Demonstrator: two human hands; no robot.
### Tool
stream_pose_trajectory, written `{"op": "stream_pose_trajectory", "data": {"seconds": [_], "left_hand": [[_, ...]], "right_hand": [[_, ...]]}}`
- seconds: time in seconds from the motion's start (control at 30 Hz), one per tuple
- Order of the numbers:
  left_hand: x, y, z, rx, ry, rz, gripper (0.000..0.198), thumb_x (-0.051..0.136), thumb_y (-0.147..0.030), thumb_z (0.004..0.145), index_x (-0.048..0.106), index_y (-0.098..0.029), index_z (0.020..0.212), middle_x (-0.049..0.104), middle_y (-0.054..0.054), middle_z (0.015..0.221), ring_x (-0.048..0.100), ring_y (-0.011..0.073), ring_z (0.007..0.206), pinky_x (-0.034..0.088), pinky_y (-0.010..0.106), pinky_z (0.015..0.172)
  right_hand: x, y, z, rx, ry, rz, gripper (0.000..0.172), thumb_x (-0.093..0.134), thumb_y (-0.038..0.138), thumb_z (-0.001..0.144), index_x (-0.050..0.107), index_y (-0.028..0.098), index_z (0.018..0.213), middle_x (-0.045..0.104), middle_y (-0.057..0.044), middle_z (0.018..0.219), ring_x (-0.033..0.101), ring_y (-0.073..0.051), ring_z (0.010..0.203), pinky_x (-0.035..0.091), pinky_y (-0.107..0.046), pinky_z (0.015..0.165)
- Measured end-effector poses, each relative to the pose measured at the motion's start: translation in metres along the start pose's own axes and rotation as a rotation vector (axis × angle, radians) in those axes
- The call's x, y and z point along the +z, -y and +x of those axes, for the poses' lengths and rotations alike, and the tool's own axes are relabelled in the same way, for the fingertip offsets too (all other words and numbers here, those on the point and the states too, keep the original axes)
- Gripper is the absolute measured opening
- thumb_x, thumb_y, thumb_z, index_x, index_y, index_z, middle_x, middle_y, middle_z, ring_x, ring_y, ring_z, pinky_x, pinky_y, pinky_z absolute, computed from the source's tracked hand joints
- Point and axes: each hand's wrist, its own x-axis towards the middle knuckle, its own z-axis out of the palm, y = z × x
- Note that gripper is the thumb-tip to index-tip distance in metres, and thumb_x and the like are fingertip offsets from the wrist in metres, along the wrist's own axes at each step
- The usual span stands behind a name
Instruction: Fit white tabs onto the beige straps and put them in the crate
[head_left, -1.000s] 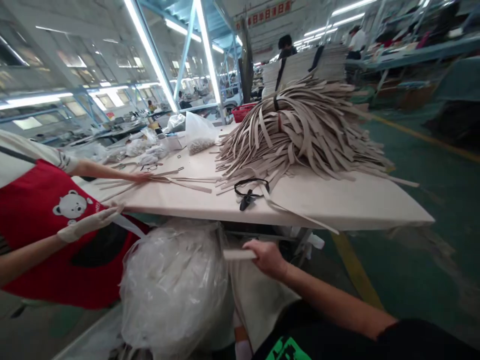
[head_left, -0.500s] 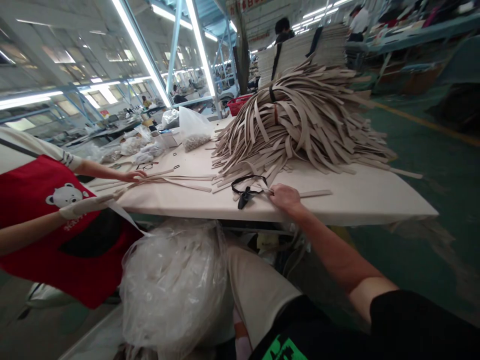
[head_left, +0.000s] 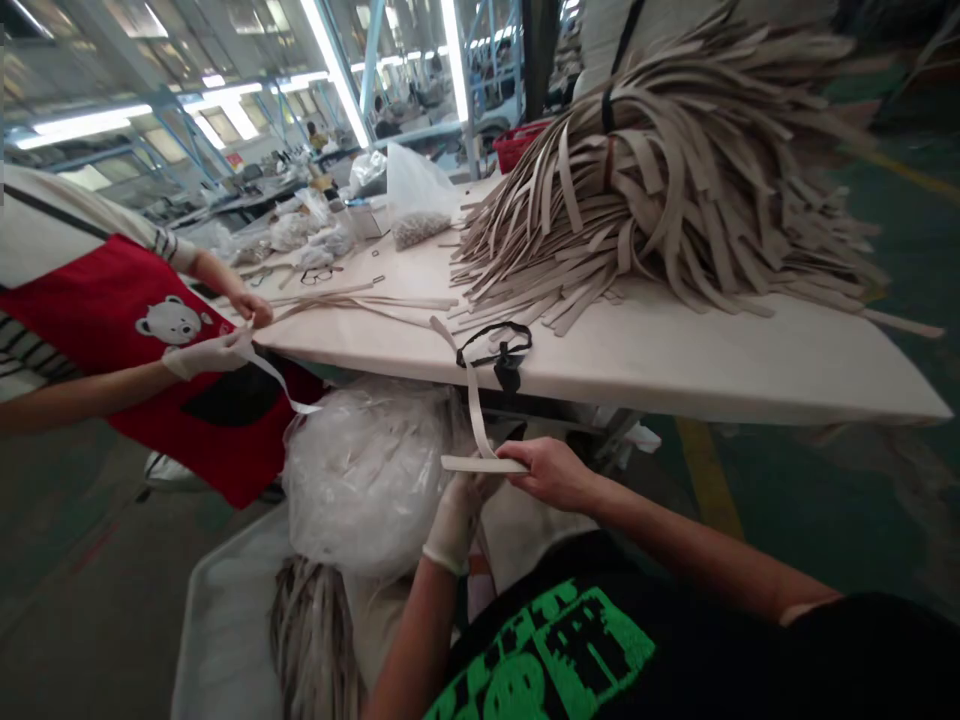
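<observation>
My right hand [head_left: 551,473] pinches a flat beige strap [head_left: 472,464], held level in front of my body just below the table edge. Beneath that strap, my left hand [head_left: 456,505], in a white glove, is closed at the lower end of a pale strip [head_left: 475,405]. The strap partly hides its fingers. This strip rises in a curve and its upper end reaches over the table. Close beside it, a black band loop [head_left: 506,370] with a dark dangling piece lies at the table's edge.
A big tied pile of beige straps [head_left: 660,200] covers the table's [head_left: 720,365] back. At left, a co-worker in a red apron [head_left: 112,300] handles strips. A clear plastic bag [head_left: 367,475] hangs below the edge, above a white bin [head_left: 217,600] with more straps.
My right hand has come from the tabletop down toward my body, now with a strap in it. My gloved left hand has come into view. The camera view has shifted.
</observation>
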Motion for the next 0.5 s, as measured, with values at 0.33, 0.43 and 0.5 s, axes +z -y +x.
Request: {"op": "stream_pose_trajectory", "data": {"seconds": [0.33, 0.43, 0.5], "left_hand": [[-0.003, -0.045, 0.053, 0.012, -0.179, -0.453, 0.034, 0.046, -0.02, 0.099, 0.063, -0.024, 0.128, 0.071, -0.003, 0.069, 0.07, 0.0097, 0.072, 0.052, 0.027, 0.091], [-0.015, -0.049, 0.058, -0.004, -0.196, -0.494, 0.031, 0.042, -0.024, 0.101, 0.067, -0.019, 0.12, 0.073, 0.0, 0.074, 0.07, 0.0108, 0.074, 0.053, 0.028, 0.088], [-0.024, -0.05, 0.062, -0.007, -0.206, -0.505, 0.033, 0.041, -0.03, 0.102, 0.068, -0.018, 0.116, 0.074, 0.001, 0.076, 0.071, 0.0118, 0.075, 0.053, 0.029, 0.087]], "right_hand": [[-0.01, -0.058, -0.053, 0.237, 0.28, 0.108, 0.032, 0.047, 0.042, 0.091, 0.071, 0.022, 0.087, 0.067, -0.001, 0.063, 0.058, -0.016, 0.055, 0.037, -0.024, 0.054], [-0.01, -0.109, -0.075, 0.343, 0.282, 0.02, 0.023, 0.051, 0.032, 0.083, 0.072, 0.024, 0.08, 0.07, -0.003, 0.063, 0.062, -0.02, 0.057, 0.04, -0.027, 0.054], [-0.003, -0.14, -0.092, 0.381, 0.249, -0.006, 0.018, 0.056, 0.024, 0.073, 0.073, 0.026, 0.073, 0.071, -0.003, 0.064, 0.064, -0.021, 0.058, 0.041, -0.028, 0.054]]}}
